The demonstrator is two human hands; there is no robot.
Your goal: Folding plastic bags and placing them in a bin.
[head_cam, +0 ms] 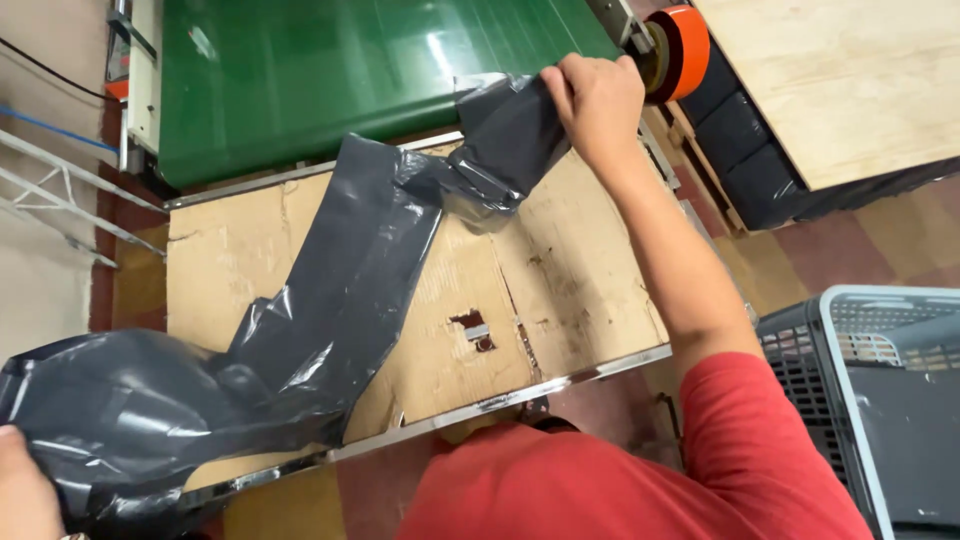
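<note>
Red shirt (pixel 600 490) of mine filled the lower frame, nearest the lens. L hand (pixel 25 485) sat at the bottom-left corner, mostly cut off by the frame edge; it was against the near end of the grey plastic bag (pixel 330 290), but finger closure couldn't be told. R hand (pixel 597 100) was stretched out w/ arm extended, fingers curled shut and pinching the far end of the same bag near the edge of the green conveyor belt (pixel 350 70).

Bag ran diagonally across the cardboard-covered table (pixel 580 270), from near-left corner to far-right, crumpled and twisted at mid-length, bulging at the near end. Far end touched the belt edge; rest lay on the cardboard. Cardboard was worn, w/ a torn hole near centre.

Progress, by my judgement: bag was pulled out lengthwise and gripped at both ends, approx. Not yet flat, creases and a twist remained. Nothing seen on the belt itself.

Surroundings: orange tape roll (pixel 678 50) just beside R hand, plywood top (pixel 840 80) beyond it, grey plastic crate (pixel 860 400) at my right side.
</note>
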